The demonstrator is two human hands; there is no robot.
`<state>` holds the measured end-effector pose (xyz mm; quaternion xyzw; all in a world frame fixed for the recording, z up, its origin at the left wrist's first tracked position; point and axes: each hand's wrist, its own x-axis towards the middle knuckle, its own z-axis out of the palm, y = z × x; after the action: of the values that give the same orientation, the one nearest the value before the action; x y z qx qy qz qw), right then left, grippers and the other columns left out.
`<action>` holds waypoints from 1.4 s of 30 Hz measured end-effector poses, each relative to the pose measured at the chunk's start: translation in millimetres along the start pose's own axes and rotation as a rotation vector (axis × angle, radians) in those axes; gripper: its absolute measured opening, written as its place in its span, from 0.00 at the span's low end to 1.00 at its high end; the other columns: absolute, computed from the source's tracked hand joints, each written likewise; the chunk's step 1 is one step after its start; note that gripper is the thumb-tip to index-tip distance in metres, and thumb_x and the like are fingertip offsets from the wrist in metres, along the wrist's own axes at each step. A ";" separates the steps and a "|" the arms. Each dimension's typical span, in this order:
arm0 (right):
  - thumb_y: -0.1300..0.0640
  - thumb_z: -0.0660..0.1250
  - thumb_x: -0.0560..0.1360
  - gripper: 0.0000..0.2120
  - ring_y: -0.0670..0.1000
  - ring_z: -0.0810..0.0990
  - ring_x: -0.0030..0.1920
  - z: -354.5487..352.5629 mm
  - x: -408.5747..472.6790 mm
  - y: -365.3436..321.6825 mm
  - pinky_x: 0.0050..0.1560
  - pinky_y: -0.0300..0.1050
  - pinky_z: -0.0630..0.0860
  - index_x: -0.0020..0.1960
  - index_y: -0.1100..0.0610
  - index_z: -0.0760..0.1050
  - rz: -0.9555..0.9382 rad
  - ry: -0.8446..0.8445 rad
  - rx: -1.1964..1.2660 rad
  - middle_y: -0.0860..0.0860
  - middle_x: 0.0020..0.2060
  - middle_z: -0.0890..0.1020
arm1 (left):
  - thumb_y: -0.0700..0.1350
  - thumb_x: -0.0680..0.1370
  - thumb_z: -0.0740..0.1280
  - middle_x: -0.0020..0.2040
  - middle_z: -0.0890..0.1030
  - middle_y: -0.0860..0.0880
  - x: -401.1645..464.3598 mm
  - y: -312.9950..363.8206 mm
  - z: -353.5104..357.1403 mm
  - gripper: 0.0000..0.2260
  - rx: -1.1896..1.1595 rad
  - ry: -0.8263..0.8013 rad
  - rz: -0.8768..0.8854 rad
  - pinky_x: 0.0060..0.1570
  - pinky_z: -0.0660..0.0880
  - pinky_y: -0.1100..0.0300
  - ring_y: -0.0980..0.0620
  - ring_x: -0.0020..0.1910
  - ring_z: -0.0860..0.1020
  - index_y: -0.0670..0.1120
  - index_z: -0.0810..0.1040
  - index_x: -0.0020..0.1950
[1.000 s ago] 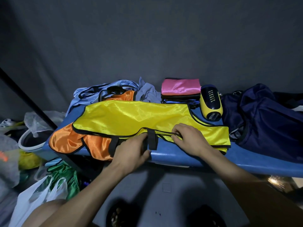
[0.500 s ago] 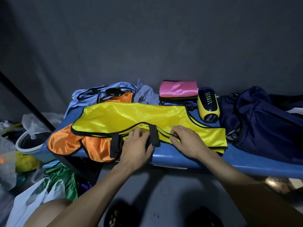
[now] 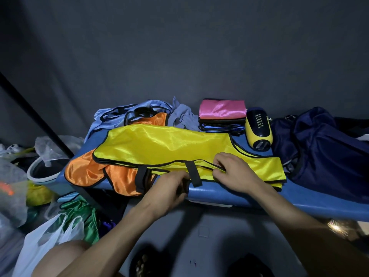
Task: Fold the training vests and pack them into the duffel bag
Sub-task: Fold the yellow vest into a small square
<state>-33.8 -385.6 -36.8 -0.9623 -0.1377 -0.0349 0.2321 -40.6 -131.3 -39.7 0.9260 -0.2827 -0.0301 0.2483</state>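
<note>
A yellow training vest (image 3: 169, 146) with black trim lies spread on the blue bench (image 3: 249, 198), over an orange vest (image 3: 87, 172). My left hand (image 3: 169, 190) grips the vest's near edge beside a black strap (image 3: 194, 173). My right hand (image 3: 233, 172) pinches the black-trimmed edge a little to the right. Light blue vests (image 3: 119, 116) lie crumpled at the back left. A folded stack topped by a pink vest (image 3: 221, 109) sits at the back. The navy duffel bag (image 3: 323, 148) rests on the bench at the right.
A yellow and dark blue cylinder-shaped object (image 3: 259, 132) lies between the folded stack and the bag. Left of the bench, on the floor, are plastic bags (image 3: 40, 242), a green vest (image 3: 79, 214) and a white bucket (image 3: 38, 174). A dark pole (image 3: 36, 116) slants at the left.
My left hand has slid back from on top of the yellow vest to its near edge by the black strap. My right hand stays on the trim.
</note>
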 end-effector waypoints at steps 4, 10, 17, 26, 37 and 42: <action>0.46 0.58 0.73 0.09 0.53 0.70 0.44 0.4 -1.2 -1.6 0.44 0.53 0.70 0.43 0.51 0.66 -0.033 -0.060 -0.091 0.46 0.39 0.71 | 0.47 0.77 0.67 0.55 0.79 0.51 -10.5 4.3 4.2 0.16 0.104 -0.026 0.028 0.49 0.77 0.48 0.44 0.54 0.78 0.54 0.70 0.64; 0.43 0.64 0.77 0.11 0.50 0.68 0.48 4.1 -5.2 -0.6 0.46 0.49 0.64 0.52 0.47 0.66 -0.090 -0.063 -0.219 0.45 0.46 0.72 | 0.61 0.76 0.67 0.53 0.81 0.58 -14.7 4.2 -6.1 0.16 0.171 -0.004 0.019 0.47 0.76 0.54 0.52 0.53 0.79 0.57 0.74 0.61; 0.44 0.64 0.81 0.15 0.54 0.76 0.51 13.4 -7.3 -8.5 0.45 0.52 0.74 0.63 0.51 0.76 -0.149 0.031 -0.305 0.49 0.50 0.79 | 0.64 0.75 0.70 0.31 0.79 0.56 5.0 22.0 3.0 0.19 -0.229 0.183 -0.382 0.35 0.71 0.58 0.57 0.32 0.77 0.50 0.77 0.36; 0.56 0.66 0.80 0.07 0.55 0.78 0.46 10.2 -8.3 -7.8 0.37 0.53 0.76 0.56 0.54 0.78 -0.209 0.073 -0.329 0.50 0.46 0.79 | 0.46 0.80 0.65 0.28 0.71 0.46 13.1 21.3 -21.8 0.16 -0.706 0.070 -0.598 0.29 0.64 0.60 0.49 0.25 0.69 0.45 0.70 0.33; 0.47 0.68 0.80 0.11 0.49 0.78 0.49 -3.2 -18.3 -5.6 0.41 0.50 0.76 0.61 0.49 0.79 -0.280 0.024 -0.199 0.45 0.49 0.78 | 0.67 0.77 0.66 0.42 0.80 0.56 7.4 5.0 -32.1 0.17 0.006 0.208 -0.218 0.43 0.75 0.52 0.53 0.44 0.77 0.54 0.77 0.44; 0.48 0.70 0.79 0.09 0.44 0.75 0.46 -6.0 -24.9 -4.1 0.42 0.43 0.71 0.57 0.49 0.80 -0.262 0.021 -0.098 0.41 0.47 0.77 | 0.59 0.79 0.69 0.53 0.81 0.56 20.5 0.9 -28.7 0.09 0.213 -0.076 0.011 0.56 0.71 0.50 0.50 0.56 0.77 0.58 0.80 0.57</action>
<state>-58.9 -391.0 -32.9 -0.9458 -0.2579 -0.0817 0.1798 -18.2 -130.3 -12.5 0.9438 -0.2988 -0.0336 0.1375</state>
